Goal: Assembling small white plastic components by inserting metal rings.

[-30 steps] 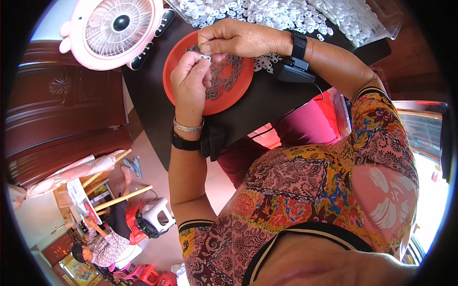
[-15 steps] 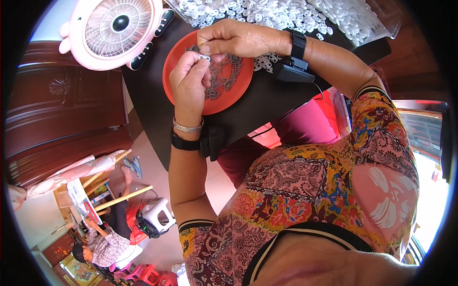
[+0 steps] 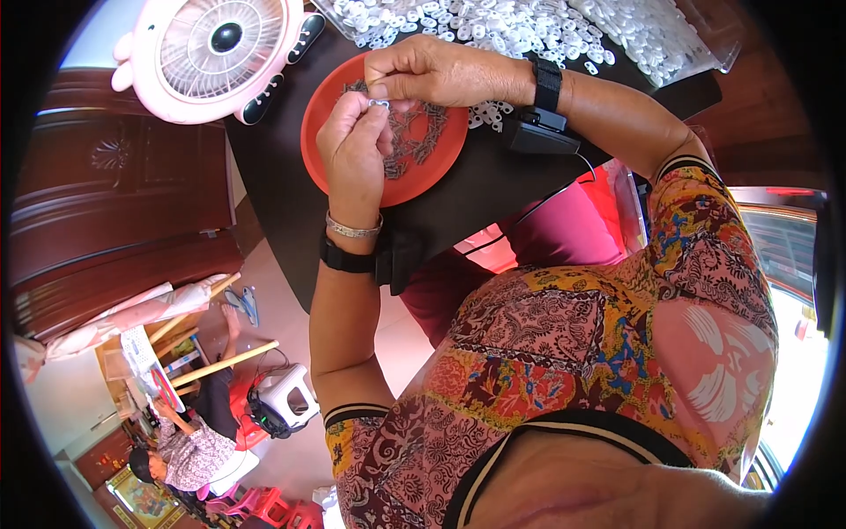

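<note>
Over a round orange-red tray [image 3: 441, 181] my two hands meet fingertip to fingertip. My left hand [image 3: 354, 145] pinches a small white plastic piece with holes [image 3: 379, 103] between thumb and forefinger. Right against it, the thumb and forefinger of my right hand [image 3: 419, 72] are pressed together; whatever they hold is too small or hidden to make out. Many small grey-brown screw-like pieces [image 3: 425, 145] lie in the tray below, partly covered by my hands.
A pink-and-white fan [image 3: 189, 110] stands at the far left of the dark table [image 3: 273, 189]. White plastic pieces [image 3: 502, 26] are heaped along the far edge, some in a clear bag [image 3: 656, 44]. Another person [image 3: 198, 450] sits at lower left near stools.
Both hands hold nearly the same pinch. My left wrist has shifted slightly to the right, and the white piece has barely moved.
</note>
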Tool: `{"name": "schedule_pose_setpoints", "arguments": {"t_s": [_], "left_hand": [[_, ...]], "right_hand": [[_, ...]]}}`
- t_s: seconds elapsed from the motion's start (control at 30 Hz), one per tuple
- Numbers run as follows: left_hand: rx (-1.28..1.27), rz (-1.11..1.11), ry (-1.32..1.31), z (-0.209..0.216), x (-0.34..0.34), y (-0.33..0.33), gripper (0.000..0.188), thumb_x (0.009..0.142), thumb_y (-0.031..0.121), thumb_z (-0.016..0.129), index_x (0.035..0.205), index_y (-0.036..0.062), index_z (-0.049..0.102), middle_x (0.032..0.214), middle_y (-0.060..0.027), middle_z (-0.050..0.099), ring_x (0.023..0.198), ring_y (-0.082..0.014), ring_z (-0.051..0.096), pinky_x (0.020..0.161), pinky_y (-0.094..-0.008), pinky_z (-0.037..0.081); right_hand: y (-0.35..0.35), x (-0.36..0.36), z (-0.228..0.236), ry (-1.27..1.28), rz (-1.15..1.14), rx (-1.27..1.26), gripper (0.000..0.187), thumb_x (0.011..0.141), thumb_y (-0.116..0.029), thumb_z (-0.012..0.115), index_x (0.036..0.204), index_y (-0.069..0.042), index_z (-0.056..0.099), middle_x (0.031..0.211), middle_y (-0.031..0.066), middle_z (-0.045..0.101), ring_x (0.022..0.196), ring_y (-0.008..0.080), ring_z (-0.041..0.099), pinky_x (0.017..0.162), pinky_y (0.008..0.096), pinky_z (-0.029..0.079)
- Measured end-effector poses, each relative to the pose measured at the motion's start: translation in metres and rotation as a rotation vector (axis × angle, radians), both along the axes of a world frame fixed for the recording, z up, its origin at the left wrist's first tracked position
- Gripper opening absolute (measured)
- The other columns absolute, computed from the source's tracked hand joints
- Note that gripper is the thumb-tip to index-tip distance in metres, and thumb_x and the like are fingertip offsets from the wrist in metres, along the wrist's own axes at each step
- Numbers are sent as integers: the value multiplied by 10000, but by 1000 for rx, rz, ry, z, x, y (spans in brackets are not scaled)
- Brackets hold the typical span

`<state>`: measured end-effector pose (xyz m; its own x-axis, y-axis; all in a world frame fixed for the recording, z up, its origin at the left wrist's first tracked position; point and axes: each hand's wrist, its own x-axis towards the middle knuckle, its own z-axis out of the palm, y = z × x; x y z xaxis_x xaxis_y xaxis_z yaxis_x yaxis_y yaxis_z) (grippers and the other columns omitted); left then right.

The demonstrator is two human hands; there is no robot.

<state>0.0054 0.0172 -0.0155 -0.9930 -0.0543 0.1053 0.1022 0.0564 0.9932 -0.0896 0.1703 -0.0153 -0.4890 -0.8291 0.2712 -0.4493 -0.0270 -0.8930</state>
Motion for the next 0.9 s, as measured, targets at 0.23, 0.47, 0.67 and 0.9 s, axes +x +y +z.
{"name": "schedule_pose_setpoints", "arguments": {"t_s": [0.23, 0.47, 0.67, 0.9], "left_hand": [[16, -6, -4, 2, -3, -6, 137, 900, 111, 511, 783, 46, 537, 631, 9, 510, 530, -47, 443, 477, -187, 336], [-28, -13, -28, 5, -2, -9, 139, 905, 128, 504, 823, 31, 559, 648, -4, 531, 537, -62, 468, 500, -195, 347], [-24, -53, -26, 5, 0, -7, 143, 904, 124, 498, 801, 38, 547, 646, 0, 522, 544, -62, 460, 504, -196, 346], [-9, -49, -24, 4, -1, -7, 147, 905, 120, 491, 788, 45, 540, 642, 3, 516, 546, -59, 456, 503, -195, 344]], "right_hand": [[2, -1, 6, -55, -10, -34, 250, 974, -267, 522, 881, -43, 580, 710, -34, 535, 663, 35, 489, 617, 214, 440], [8, -11, 8, -110, -69, -52, 253, 966, -276, 538, 962, -31, 601, 773, -31, 567, 728, 37, 509, 684, 207, 445], [6, -4, 9, -52, 12, -53, 192, 956, -208, 551, 928, -21, 585, 783, -28, 557, 738, 49, 504, 696, 211, 442], [1, 1, 4, -114, -34, -2, 191, 964, -213, 534, 894, -37, 550, 765, -22, 539, 704, 48, 499, 663, 211, 453]]}}
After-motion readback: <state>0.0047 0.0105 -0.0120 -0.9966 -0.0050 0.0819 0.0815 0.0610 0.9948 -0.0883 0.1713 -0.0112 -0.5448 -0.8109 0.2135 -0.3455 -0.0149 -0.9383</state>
